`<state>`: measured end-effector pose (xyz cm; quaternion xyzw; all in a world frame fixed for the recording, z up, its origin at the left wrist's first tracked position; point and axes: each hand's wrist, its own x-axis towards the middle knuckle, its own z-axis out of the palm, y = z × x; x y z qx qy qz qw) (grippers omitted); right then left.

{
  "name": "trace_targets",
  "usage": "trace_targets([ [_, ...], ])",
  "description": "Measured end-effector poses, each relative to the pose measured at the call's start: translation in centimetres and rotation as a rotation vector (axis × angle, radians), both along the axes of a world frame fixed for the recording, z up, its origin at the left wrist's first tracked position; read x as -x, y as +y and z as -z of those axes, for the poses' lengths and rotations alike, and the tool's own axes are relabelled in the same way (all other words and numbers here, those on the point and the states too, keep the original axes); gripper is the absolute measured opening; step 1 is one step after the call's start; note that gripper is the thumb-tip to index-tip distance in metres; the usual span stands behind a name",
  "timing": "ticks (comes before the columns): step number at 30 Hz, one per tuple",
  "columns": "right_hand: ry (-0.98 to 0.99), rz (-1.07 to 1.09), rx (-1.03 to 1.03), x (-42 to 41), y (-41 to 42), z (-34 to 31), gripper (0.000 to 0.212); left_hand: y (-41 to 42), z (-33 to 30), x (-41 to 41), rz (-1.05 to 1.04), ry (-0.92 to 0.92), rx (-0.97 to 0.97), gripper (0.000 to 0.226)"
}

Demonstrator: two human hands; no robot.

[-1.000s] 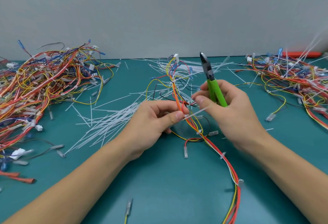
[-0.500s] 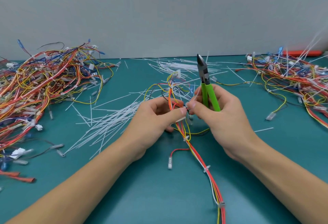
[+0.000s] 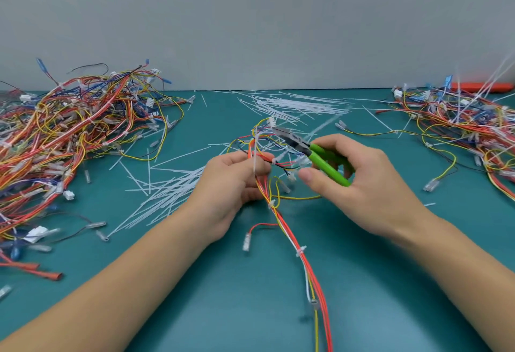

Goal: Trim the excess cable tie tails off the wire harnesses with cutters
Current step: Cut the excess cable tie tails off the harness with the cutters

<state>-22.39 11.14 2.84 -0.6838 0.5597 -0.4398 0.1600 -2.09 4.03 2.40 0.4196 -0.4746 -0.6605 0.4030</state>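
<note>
**Harness held up for trimming; cutters swung in toward an upright tie tail**

The left hand (image 3: 234,184) grips the wire harness (image 3: 309,265) with its fingers curled round the bundle, lifting the upper part clear of the teal table (image 3: 195,310). Judged purpose: to steady the bundle and present the tie for a clean cut. A white cable tie tail (image 3: 255,156) stands close to vertical just above the left fingers, its free end pointing up and slightly away from the person.

The right hand (image 3: 359,181) is clamped on the green handles of the cutters (image 3: 312,154). The tool's long axis runs from lower right to upper left, nose pointing toward the harness's upper wires. The nose lies near the tail but to its right; whether the blades are parted cannot be told, as the head is blurred. The two hands are close together, not touching.

The harness itself runs from the left hand down toward the person, its long axis roughly near-to-far on the table, with a loose red lead (image 3: 259,227) branching off left. Two ties further down the bundle appear already trimmed short.

A heap of harnesses (image 3: 69,128) lies at far left, another heap (image 3: 468,126) at far right. Cut tails (image 3: 167,193) are strewn between, likely dropped where they fell.
</note>
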Motion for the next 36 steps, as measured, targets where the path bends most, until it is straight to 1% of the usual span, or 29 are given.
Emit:
trace_targets([
  [3, 0.116, 0.04, -0.014, 1.2, -0.3, -0.1, 0.029, -0.6, -0.4, -0.3, -0.032, 0.108, -0.104, 0.027],
  [6, 0.187, 0.047, -0.047, 1.6, -0.5, 0.2, 0.028, -0.8, -0.5, -0.5, -0.029, 0.171, -0.153, 0.021],
  [9, 0.211, 0.058, -0.035, 1.4, -0.7, 0.4, 0.029, -0.7, -0.4, -0.4, -0.016, 0.175, -0.149, 0.019],
  [13, 0.275, 0.085, -0.039, 1.3, -0.7, 0.5, 0.04, -0.7, -0.4, -0.4, 0.001, 0.141, -0.124, 0.025],
  [16, 0.28, 0.093, -0.034, 1.1, -0.6, 0.5, 0.042, -0.7, -0.3, -0.4, 0.011, 0.128, -0.11, 0.03],
  [22, 0.294, 0.095, -0.028, 0.7, -0.5, 0.4, 0.045, -0.6, -0.3, -0.5, 0.035, 0.115, -0.082, 0.03],
  [30, 0.285, 0.117, -0.033, 0.8, -0.7, 0.7, 0.045, -0.6, -0.2, -0.5, 0.029, 0.12, -0.071, 0.03],
  [36, 0.266, 0.121, -0.041, 0.9, -0.8, 0.8, 0.039, -0.6, -0.1, -0.4, 0.013, 0.126, -0.071, 0.029],
])
